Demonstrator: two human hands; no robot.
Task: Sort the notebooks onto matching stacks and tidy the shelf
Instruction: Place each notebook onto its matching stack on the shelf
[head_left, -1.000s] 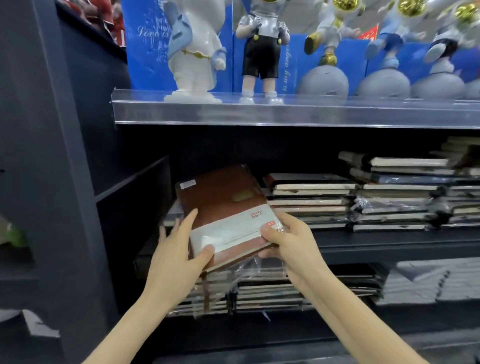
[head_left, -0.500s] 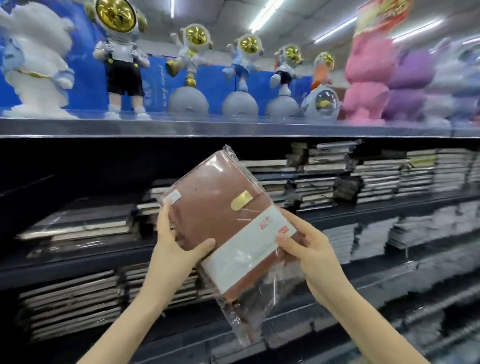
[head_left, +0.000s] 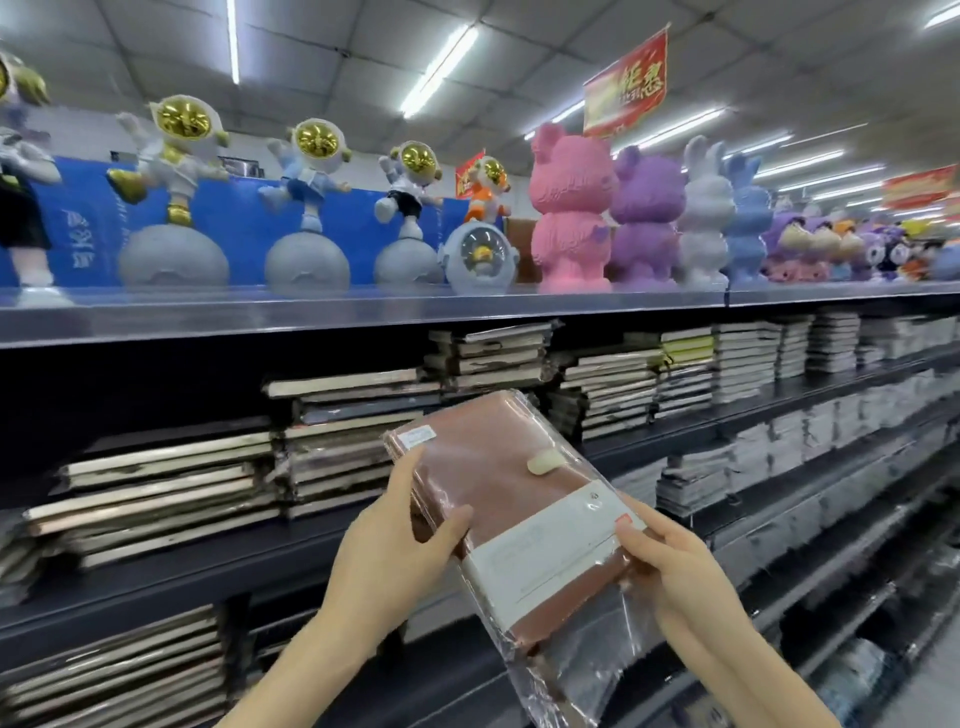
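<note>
Left hand (head_left: 395, 540) and right hand (head_left: 670, 566), fingers clasping the wrapped brown notebook (head_left: 498, 467) by opposite edges, should compare its cover with the shelf stacks (head_left: 332, 457) before setting it down.

A red banner (head_left: 626, 85) hanging in the upper right carries large yellow Chinese characters, seemingly 钜惠. White script on the blue backdrop (head_left: 78, 244) at left and print on the notebook (head_left: 483, 457)'s white band (head_left: 545, 551) are too blurred to read.

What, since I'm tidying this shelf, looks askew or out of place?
The notebook stacks on the middle shelf are ragged, edges jutting at different angles. The brown notebook, held by the left hand and right hand, has its plastic sleeve hanging loose below.
</note>
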